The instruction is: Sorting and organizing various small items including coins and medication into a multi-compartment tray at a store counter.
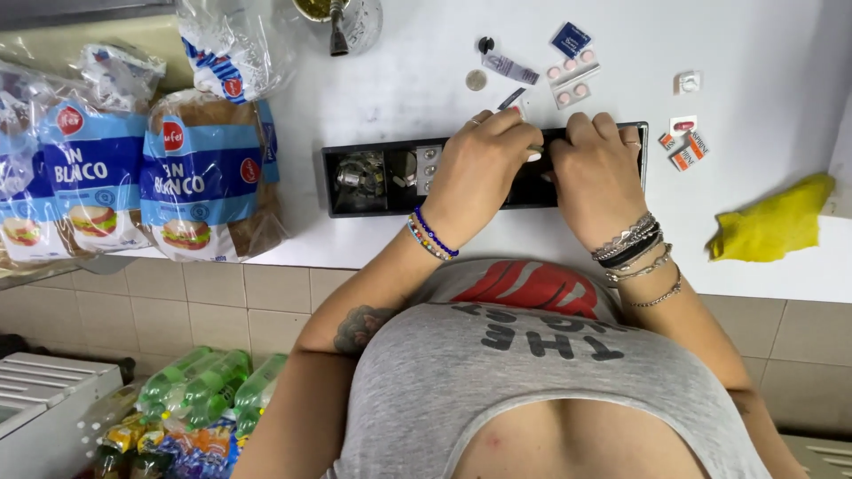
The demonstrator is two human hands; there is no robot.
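A long black tray with several compartments lies on the white table, near its front edge. Both hands rest on the tray's right half. The left hand lies over the middle compartments, its fingers curled down over the far rim; the right hand lies just beside it, fingers bent the same way. A small pale thing shows between the two hands, but whether either hand grips it, or how tightly the fingers close, I cannot tell. The left compartments of the tray hold small metal bits and a blister strip.

Just behind the tray lie a coin, a small tube, pink pill strips and a blue packet. To the right of the tray sit small red-and-white sachets, and further right a yellow cloth. At the table's left end stand bagged loaves of bread. Green bottles stand below on the floor.
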